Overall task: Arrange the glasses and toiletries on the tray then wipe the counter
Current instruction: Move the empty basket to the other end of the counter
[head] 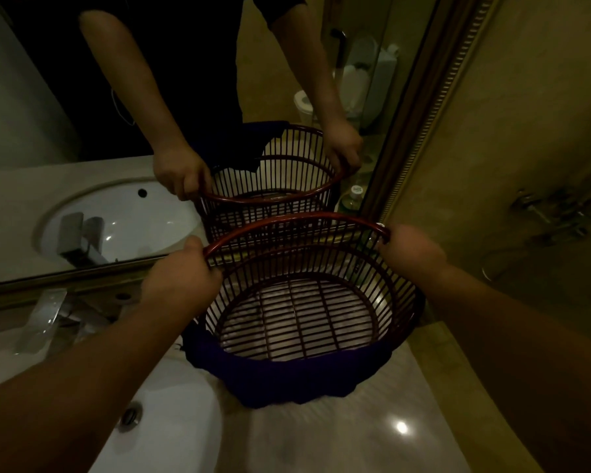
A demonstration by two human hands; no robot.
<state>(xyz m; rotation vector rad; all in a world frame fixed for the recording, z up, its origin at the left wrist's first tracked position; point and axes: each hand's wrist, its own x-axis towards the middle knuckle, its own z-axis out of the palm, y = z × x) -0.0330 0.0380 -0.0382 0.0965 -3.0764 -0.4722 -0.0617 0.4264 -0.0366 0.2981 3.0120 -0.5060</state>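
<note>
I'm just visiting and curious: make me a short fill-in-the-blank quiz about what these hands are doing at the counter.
1. Both hands, left hand and right hand, hold the rim of a slatted ____.
2. Inside, the basket is ____.
3. A dark blue ____ hangs over the basket's near edge.
4. To the left of the basket lies a white ____.

Missing words: basket; empty; cloth; sink

We see a dim, yellowish scene; a small glare spot on the worktop just beside the basket, edges bowed and soft.
</note>
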